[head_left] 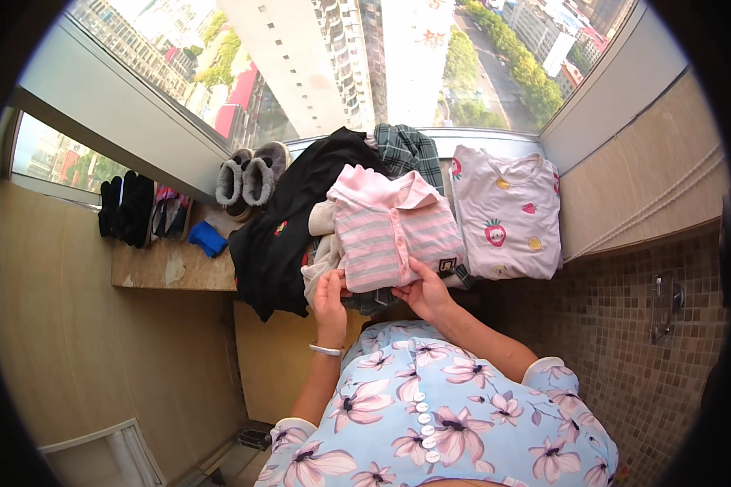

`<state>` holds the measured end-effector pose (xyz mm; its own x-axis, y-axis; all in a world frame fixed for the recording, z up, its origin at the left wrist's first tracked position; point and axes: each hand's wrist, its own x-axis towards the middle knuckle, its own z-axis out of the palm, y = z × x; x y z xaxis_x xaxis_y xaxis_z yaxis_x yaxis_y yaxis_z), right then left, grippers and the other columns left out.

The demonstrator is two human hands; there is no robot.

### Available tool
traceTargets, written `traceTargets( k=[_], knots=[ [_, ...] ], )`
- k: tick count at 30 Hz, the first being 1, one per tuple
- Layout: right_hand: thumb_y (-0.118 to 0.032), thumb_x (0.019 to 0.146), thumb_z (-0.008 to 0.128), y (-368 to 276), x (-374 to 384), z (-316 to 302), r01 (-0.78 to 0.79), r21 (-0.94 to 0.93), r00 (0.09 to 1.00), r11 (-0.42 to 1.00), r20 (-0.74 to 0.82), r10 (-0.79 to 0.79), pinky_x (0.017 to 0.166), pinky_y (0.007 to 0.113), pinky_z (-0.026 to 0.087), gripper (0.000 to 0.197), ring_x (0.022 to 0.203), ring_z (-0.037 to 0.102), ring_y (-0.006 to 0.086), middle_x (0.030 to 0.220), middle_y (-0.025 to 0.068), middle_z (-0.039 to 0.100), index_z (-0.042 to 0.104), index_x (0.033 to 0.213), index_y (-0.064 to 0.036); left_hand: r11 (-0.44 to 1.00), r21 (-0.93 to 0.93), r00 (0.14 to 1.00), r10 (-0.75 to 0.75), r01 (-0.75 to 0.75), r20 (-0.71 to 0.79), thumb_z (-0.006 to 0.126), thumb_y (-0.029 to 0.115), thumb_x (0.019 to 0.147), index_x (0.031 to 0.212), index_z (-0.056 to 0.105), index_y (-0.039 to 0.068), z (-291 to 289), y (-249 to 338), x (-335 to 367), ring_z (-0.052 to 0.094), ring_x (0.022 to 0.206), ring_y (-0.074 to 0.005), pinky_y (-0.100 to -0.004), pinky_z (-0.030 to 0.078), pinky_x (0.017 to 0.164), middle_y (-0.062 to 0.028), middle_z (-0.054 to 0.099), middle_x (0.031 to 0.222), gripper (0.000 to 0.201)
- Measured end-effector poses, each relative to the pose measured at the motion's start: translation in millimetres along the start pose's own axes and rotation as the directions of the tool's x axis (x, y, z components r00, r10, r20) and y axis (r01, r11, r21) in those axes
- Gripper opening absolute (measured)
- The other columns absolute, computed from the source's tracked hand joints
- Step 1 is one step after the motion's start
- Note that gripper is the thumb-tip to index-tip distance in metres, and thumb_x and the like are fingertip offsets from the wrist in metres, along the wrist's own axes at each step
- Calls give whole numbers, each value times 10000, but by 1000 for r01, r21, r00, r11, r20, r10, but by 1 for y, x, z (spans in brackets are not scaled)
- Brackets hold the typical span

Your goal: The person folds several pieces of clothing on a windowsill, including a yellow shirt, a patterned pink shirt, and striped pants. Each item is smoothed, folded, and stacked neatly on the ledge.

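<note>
A folded pink and grey striped shirt (394,231) with a collar and buttons lies on a heap of clothes in front of me. My left hand (330,299) pinches its lower left corner. At the lower front edge, my right hand (422,290) grips the shirt, thumb on top and fingers underneath. Beige cloth (323,256) shows under its left side. Left of it spreads a black garment (284,219) with a small coloured emblem. Behind sticks out a dark green plaid garment (408,152). On the right lies a folded white top (508,215) with fruit prints.
Grey fleece-lined shoes (258,180), a blue cloth item (208,239) and black footwear (133,213) stand along the stone ledge (166,266) at left. Windows rise behind the clothes. A pale cord (642,213) runs along the right wall, above a metal fixture (666,307).
</note>
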<state>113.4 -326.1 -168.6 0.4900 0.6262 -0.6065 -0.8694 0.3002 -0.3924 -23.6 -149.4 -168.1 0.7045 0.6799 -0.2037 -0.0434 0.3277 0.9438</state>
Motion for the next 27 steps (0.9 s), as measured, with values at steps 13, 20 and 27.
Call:
traceTargets(
  k=[13,20,27],
  knots=[
    [-400,1042,674,10,7,-10,20,-21,1000,1000,-7,-20,872,375,561,318,973,706,170,1097,28,761,707,1203,-127,958,279,992,92,-66,-82,668,166,1077,1054,718,-6,7,33,24,573,779,-53,-249,479,709,45,663,858,181],
    [-428,1019,707,5,0,-9,-41,-129,998,991,-59,33,854,339,545,367,930,699,167,1051,21,755,715,1219,-121,862,495,978,185,-113,-99,716,195,1039,1001,693,-33,-9,-1,39,524,691,-57,-262,443,624,35,621,765,233],
    [-500,1025,684,-1,-1,-10,-37,-202,999,979,7,39,857,335,536,467,1044,737,196,1144,69,773,708,1270,-102,818,536,959,278,-206,-55,734,203,1028,978,660,-34,33,49,52,519,694,-50,-273,453,621,31,619,767,253]
  ],
)
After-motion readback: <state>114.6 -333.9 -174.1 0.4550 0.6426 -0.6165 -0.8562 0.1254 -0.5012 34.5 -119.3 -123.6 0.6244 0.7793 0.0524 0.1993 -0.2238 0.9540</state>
